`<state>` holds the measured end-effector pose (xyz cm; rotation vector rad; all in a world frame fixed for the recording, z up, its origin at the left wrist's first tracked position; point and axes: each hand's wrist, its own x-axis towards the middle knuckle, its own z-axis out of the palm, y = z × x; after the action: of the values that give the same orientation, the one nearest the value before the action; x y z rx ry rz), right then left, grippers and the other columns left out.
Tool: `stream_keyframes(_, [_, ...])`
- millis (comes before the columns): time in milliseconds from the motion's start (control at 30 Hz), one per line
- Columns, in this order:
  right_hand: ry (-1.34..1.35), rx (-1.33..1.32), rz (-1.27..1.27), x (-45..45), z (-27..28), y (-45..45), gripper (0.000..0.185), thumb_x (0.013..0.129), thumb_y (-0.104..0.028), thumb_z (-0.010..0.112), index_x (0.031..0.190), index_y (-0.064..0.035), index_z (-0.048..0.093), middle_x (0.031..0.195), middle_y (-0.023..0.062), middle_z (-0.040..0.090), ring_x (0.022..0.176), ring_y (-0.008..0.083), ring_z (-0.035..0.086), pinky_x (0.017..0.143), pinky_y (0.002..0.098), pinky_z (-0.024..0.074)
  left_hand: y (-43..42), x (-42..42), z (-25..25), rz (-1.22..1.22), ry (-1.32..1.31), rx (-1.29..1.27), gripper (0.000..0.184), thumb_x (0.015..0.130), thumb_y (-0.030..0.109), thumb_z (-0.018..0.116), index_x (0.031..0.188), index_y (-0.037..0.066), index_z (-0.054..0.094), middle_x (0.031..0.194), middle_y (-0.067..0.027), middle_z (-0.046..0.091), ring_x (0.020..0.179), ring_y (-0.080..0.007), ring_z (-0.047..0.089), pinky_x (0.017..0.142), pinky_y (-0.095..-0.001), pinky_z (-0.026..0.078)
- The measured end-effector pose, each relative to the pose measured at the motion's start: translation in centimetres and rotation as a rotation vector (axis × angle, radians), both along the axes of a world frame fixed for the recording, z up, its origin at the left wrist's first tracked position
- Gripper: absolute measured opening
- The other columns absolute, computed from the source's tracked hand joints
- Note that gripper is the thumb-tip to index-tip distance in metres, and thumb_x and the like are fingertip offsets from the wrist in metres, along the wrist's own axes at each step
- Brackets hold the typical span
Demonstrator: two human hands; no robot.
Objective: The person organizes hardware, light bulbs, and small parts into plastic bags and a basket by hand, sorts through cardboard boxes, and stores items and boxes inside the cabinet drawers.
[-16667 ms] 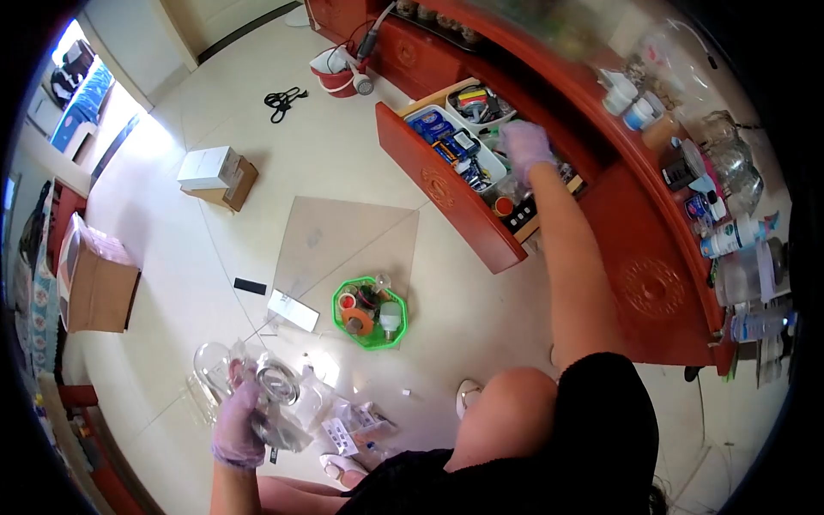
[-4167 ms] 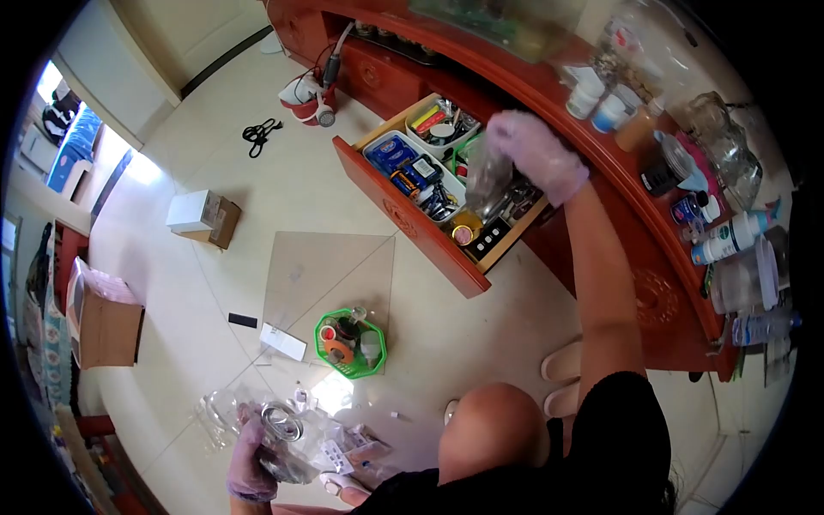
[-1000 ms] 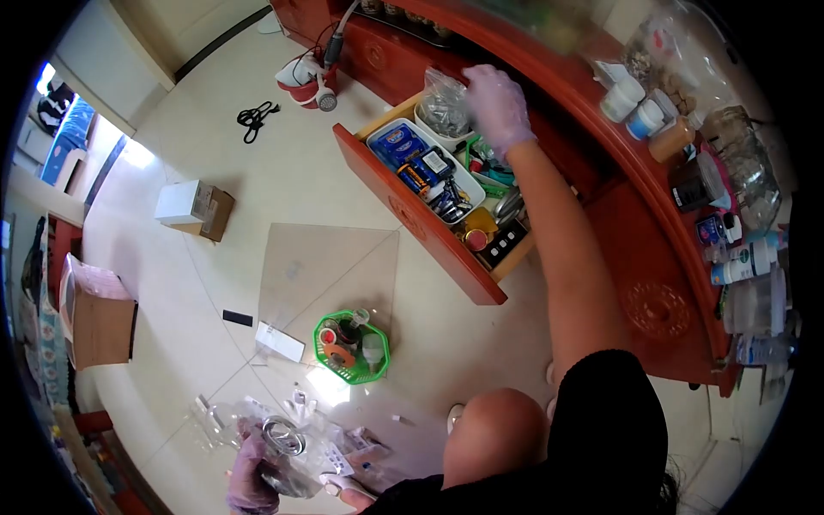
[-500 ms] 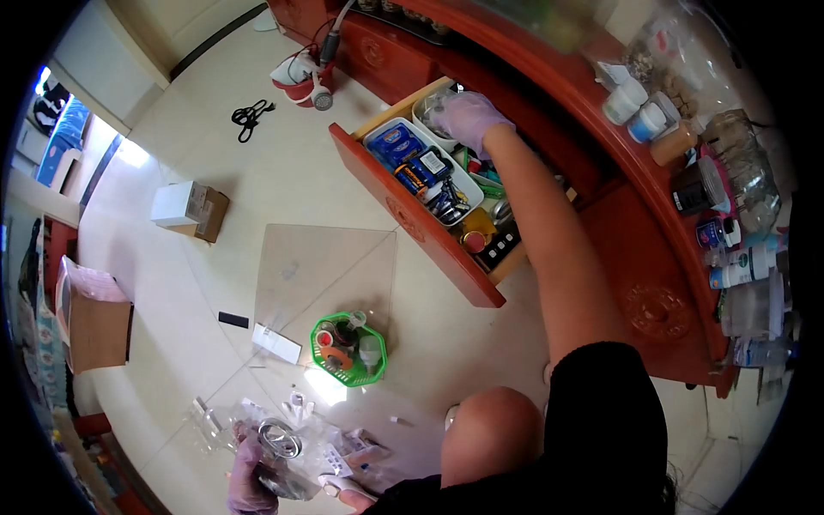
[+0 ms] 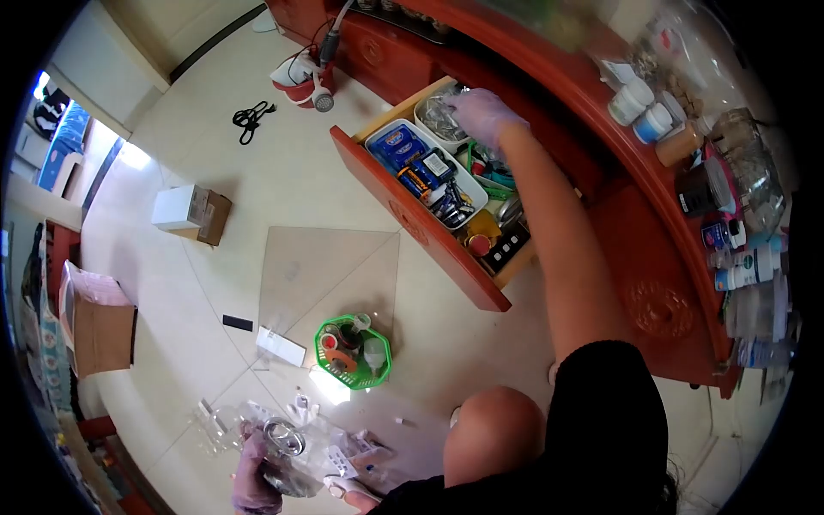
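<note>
My right hand (image 5: 482, 116), in a thin purple glove, reaches into the open drawer (image 5: 412, 215). Its fingers are drawn together at a white container (image 5: 419, 112) holding crumpled clear plastic (image 5: 442, 116); what they grip is hidden. Beside it is a white tray (image 5: 478, 196) with blue packs (image 5: 399, 148) and several batteries (image 5: 415, 182). At the lower left, my gloved left hand (image 5: 255, 481) is closed on a clear plastic bag (image 5: 292, 481). A round silvery ring-shaped piece (image 5: 283, 437) lies against that plastic, near small white packaged pieces (image 5: 343, 462).
A green basket (image 5: 388, 365) holding jars and bottles stands on the floor. Near it are a white box (image 5: 281, 346) and a black bar (image 5: 238, 323). Cartons (image 5: 215, 219) and a coiled black cable (image 5: 251, 120) lie farther left. Bottles (image 5: 654, 123) line the red cabinet top (image 5: 592, 112).
My right hand has shifted slightly right and back, showing more of the clear plastic in the white container. My left hand stays about where it was. The view has shifted slightly.
</note>
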<state>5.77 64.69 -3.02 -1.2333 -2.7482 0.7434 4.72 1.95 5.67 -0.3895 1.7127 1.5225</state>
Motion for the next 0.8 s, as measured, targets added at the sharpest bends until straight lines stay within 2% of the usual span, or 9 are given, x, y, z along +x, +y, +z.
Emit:
stream_keyframes(67, [-0.069,0.102,0.137,0.0,-1.3,0.6,0.041,0.095,-0.023,0.049,0.134,-0.0127,0.056,0.135,0.0174,0.055,0.118,0.0347,0.056,0.102,0.0397,0.0425,-0.9,0.1,-0.7,0.03,-0.013,0.101,0.052,0.086,0.037,0.066,0.126,0.006,0.055,0.113,-0.0059,0.062,0.101,-0.0192,0.058,0.087,-0.0333,0.047])
stream_keyframes(133, [0.054,0.066,-0.112,-0.5,-2.5,0.5,0.041,0.095,-0.021,0.048,0.135,-0.014,0.056,0.135,0.0179,0.055,0.117,0.0348,0.057,0.103,0.0398,0.0423,-0.8,0.3,-0.6,0.038,-0.033,0.096,0.053,0.085,0.037,0.068,0.127,0.007,0.055,0.114,-0.005,0.061,0.1,-0.0189,0.058,0.084,-0.0318,0.046])
stream_keyframes(200, [-0.007,0.116,-0.056,-0.7,-2.5,0.4,0.04,0.095,-0.018,0.046,0.133,-0.0124,0.058,0.132,0.0189,0.057,0.118,0.0342,0.057,0.105,0.0404,0.0414,-1.3,0.1,-1.0,0.03,0.008,0.047,0.055,0.085,0.035,0.067,0.13,0.007,0.052,0.114,-0.0049,0.06,0.103,-0.0199,0.058,0.087,-0.0329,0.047])
stream_keyframes(367, [0.082,0.732,0.268,0.1,0.6,-3.5,0.034,0.091,-0.019,0.053,0.121,-0.0069,0.063,0.124,0.0183,0.062,0.113,0.0356,0.059,0.099,0.0427,0.0453,-2.1,-0.2,-1.4,0.039,-0.037,0.079,0.052,0.086,0.034,0.066,0.129,0.008,0.053,0.115,-0.0041,0.06,0.103,-0.0186,0.058,0.088,-0.0319,0.046])
stream_keyframes(467, [0.017,0.374,0.173,-1.2,-0.3,-4.4,0.031,0.088,-0.02,0.057,0.115,-0.0063,0.065,0.118,0.0173,0.065,0.109,0.0348,0.062,0.096,0.0425,0.0481,-1.1,-0.1,-0.6,0.001,-0.011,0.067,0.054,0.086,0.034,0.067,0.13,0.008,0.052,0.115,-0.0041,0.06,0.104,-0.0193,0.057,0.09,-0.0324,0.045])
stream_keyframes(600, [-0.138,0.555,-0.015,-3.8,-2.1,-3.5,0.025,0.086,-0.017,0.061,0.108,-0.0087,0.069,0.109,0.0145,0.07,0.098,0.0277,0.069,0.081,0.0366,0.0547,-2.1,-0.6,-1.5,0.008,-0.064,0.029,0.057,0.089,0.036,0.066,0.136,0.011,0.047,0.121,-0.0052,0.058,0.108,-0.021,0.058,0.092,-0.0362,0.047])
stream_keyframes(667, [-0.185,0.51,-0.109,-4.8,-1.5,-3.7,0.04,0.078,-0.022,0.073,0.115,-0.0086,0.067,0.117,0.0146,0.067,0.11,0.0258,0.065,0.089,0.037,0.0507,-3.9,-1.4,-2.6,-0.038,-0.09,0.048,0.062,0.091,0.037,0.066,0.143,0.015,0.042,0.126,-0.0061,0.057,0.111,-0.0226,0.058,0.092,-0.0392,0.05])
stream_keyframes(767, [-0.525,0.295,-0.153,-5.1,1.8,-5.0,0.09,0.055,-0.026,0.093,0.135,-0.0104,0.056,0.144,0.0092,0.048,0.135,0.0285,0.043,0.105,0.0425,0.0357,-5.7,-2.0,-3.7,-0.076,-0.157,0.134,0.057,0.093,0.038,0.062,0.139,0.008,0.047,0.114,-0.0079,0.062,0.096,-0.0195,0.062,0.08,-0.0329,0.054])
stream_keyframes(800, [-0.524,0.295,-0.158,-5.2,2.2,-5.2,0.09,0.055,-0.026,0.093,0.135,-0.0104,0.056,0.144,0.0092,0.048,0.135,0.0285,0.043,0.105,0.0425,0.0357,-5.7,-1.9,-3.7,-0.077,-0.135,0.121,0.058,0.093,0.038,0.063,0.14,0.008,0.046,0.116,-0.0078,0.062,0.097,-0.0192,0.062,0.081,-0.0329,0.054])
